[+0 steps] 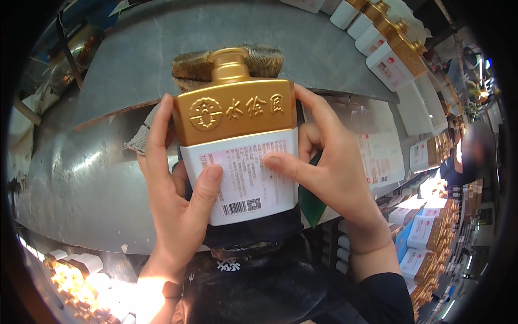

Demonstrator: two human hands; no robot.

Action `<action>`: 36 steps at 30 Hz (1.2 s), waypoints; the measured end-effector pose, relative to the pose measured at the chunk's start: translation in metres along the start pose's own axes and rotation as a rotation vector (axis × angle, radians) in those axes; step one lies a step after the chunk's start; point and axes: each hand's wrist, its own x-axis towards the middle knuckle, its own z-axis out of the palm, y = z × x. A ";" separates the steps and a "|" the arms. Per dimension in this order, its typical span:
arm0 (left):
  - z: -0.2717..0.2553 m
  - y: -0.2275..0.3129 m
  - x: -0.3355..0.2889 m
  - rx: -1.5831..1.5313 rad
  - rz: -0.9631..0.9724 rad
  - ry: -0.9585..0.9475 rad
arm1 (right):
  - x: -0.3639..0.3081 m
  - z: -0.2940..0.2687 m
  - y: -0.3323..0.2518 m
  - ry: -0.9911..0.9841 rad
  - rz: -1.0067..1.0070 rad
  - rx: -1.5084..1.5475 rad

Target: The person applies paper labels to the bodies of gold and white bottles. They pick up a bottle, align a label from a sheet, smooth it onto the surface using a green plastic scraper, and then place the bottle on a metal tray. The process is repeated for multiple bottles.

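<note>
A flat, broad-shouldered bottle (237, 173) with a gold embossed upper part and a white lower body is held upright in front of me. Its white face carries a printed label with a barcode. My left hand (181, 178) grips its left side, thumb on the label's lower left. My right hand (329, 156) holds the right side, with its thumb pressed on the label and forefinger along the gold shoulder. Behind the bottle's neck lies a worn, ridged brownish block (265, 62). A dark green piece (311, 202) shows below my right hand.
A grey metal table (135, 65) spreads ahead. Label sheets (375, 148) lie to the right. More gold-and-white bottles (391, 59) stand at the far right, with crowded rows (423, 232) at the near right. A whitish knitted cloth (141, 135) lies left of the bottle.
</note>
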 end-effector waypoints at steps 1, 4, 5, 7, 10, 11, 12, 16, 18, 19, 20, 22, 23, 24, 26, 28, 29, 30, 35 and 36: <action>0.000 0.000 0.000 -0.010 -0.001 -0.003 | -0.001 0.000 0.001 0.004 -0.007 -0.001; -0.005 -0.003 0.001 -0.077 0.020 -0.040 | -0.001 -0.003 0.002 -0.021 0.017 0.071; -0.007 -0.002 0.000 -0.102 0.031 -0.053 | -0.001 -0.003 0.000 -0.027 0.014 0.052; -0.008 0.002 -0.003 -0.106 0.020 -0.082 | -0.002 -0.003 -0.003 -0.038 0.008 0.013; -0.007 0.001 -0.003 -0.094 -0.023 -0.082 | -0.002 -0.001 -0.002 -0.029 0.007 -0.066; -0.007 0.002 -0.004 -0.084 -0.043 -0.073 | -0.002 0.000 -0.002 -0.025 0.010 -0.059; -0.008 0.003 -0.004 -0.084 -0.046 -0.074 | -0.003 0.001 -0.001 -0.020 0.014 -0.052; -0.009 0.006 -0.004 -0.091 -0.067 -0.075 | -0.003 0.002 -0.002 -0.020 0.028 -0.047; -0.010 0.005 -0.004 -0.103 -0.067 -0.078 | -0.003 0.002 -0.001 -0.018 0.027 -0.059; -0.010 0.005 -0.004 -0.112 -0.062 -0.083 | -0.003 0.003 -0.001 -0.017 0.026 -0.065; -0.010 0.004 -0.003 -0.120 -0.056 -0.087 | -0.003 0.003 -0.002 -0.017 0.032 -0.053; -0.010 0.001 -0.003 -0.135 -0.028 -0.089 | -0.003 0.003 -0.003 -0.016 0.044 -0.030; -0.010 0.000 -0.003 -0.142 -0.013 -0.090 | -0.003 0.003 -0.003 -0.015 0.041 -0.025; -0.010 -0.002 -0.003 -0.143 -0.012 -0.088 | -0.003 0.003 -0.003 -0.013 0.039 -0.020; -0.010 -0.003 -0.005 -0.147 -0.010 -0.087 | -0.003 0.003 -0.003 -0.011 0.035 -0.020; -0.009 -0.002 -0.005 -0.160 -0.034 -0.077 | -0.004 0.003 -0.003 -0.010 0.032 -0.032; -0.009 -0.002 -0.005 -0.166 -0.045 -0.072 | -0.004 0.003 -0.002 -0.011 0.035 -0.031; -0.009 -0.002 -0.005 -0.216 -0.047 -0.107 | -0.004 0.003 -0.002 -0.012 0.037 -0.030; -0.009 0.003 -0.011 -0.174 -0.045 -0.157 | -0.004 0.005 0.002 0.018 -0.012 -0.027; -0.009 0.002 -0.011 -0.175 -0.064 -0.150 | -0.004 0.005 0.002 0.019 -0.016 -0.030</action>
